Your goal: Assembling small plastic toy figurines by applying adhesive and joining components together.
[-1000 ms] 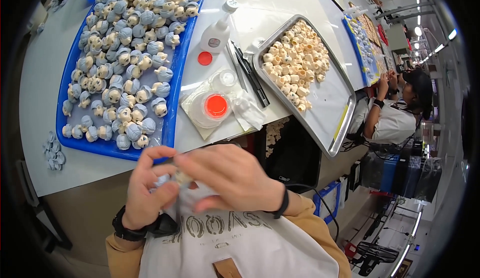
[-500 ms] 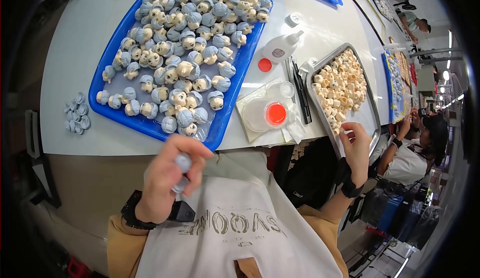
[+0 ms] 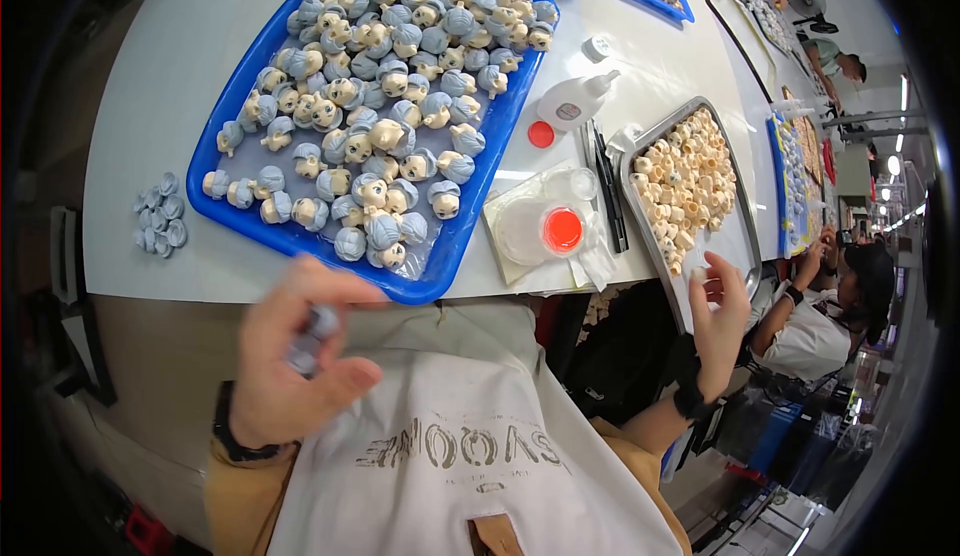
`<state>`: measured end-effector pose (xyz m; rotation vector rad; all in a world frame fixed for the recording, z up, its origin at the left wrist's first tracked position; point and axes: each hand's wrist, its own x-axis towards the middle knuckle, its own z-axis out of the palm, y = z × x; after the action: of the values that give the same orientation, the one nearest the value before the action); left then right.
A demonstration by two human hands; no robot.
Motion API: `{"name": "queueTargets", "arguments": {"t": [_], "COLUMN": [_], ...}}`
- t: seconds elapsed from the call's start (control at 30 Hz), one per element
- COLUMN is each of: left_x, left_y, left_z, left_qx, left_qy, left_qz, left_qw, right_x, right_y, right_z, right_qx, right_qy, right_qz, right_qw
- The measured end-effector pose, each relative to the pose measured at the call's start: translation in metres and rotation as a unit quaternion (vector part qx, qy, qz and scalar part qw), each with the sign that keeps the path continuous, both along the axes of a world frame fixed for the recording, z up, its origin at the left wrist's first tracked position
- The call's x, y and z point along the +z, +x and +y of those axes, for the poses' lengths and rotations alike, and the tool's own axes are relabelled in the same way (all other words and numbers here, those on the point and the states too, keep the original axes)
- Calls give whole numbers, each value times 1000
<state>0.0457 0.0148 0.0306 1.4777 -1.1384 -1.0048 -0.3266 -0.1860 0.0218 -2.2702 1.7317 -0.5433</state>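
Observation:
My left hand, somewhat blurred, is just in front of the near edge of the blue tray. Its curled fingers hold small grey-blue pieces, which look like doll hair parts, while the thumb stands away from them. My right hand is over the near end of the metal tray. A small pale piece shows between its thumb and fingers; its exact kind is unclear. Hollow beige doll-head parts are heaped in that tray. Doll heads with grey-blue hair fill the blue tray.
A pile of loose grey-blue hair parts lies on the left of the table. Between the trays stand a jar with a red-orange top, a white squeeze bottle and black tweezers. A co-worker sits at the right.
My left hand has moved left and toward me, its thumb opening out. My right hand has drawn slightly back from the beige parts, with a small pale piece between its fingers.

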Motion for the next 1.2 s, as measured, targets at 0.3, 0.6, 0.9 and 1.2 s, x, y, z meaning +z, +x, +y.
{"name": "queueTargets", "arguments": {"t": [0.3, 0.6, 0.9, 1.2], "left_x": [1, -3, -10, 23], "left_y": [21, 18, 25, -13], "left_z": [-93, -114, -113, -57], "left_qx": [77, 63, 31, 13], "left_qy": [21, 58, 21, -113], "left_qz": [-542, -601, -565, -395], "left_qw": [837, 795, 824, 912], "right_x": [26, 11, 3, -2], "right_y": [100, 97, 100, 104], "right_z": [70, 75, 78, 84], "right_qx": [329, 335, 349, 319], "right_qy": [78, 93, 114, 190], "right_qz": [-230, -266, -283, -413], "right_qw": [913, 899, 886, 831]}}
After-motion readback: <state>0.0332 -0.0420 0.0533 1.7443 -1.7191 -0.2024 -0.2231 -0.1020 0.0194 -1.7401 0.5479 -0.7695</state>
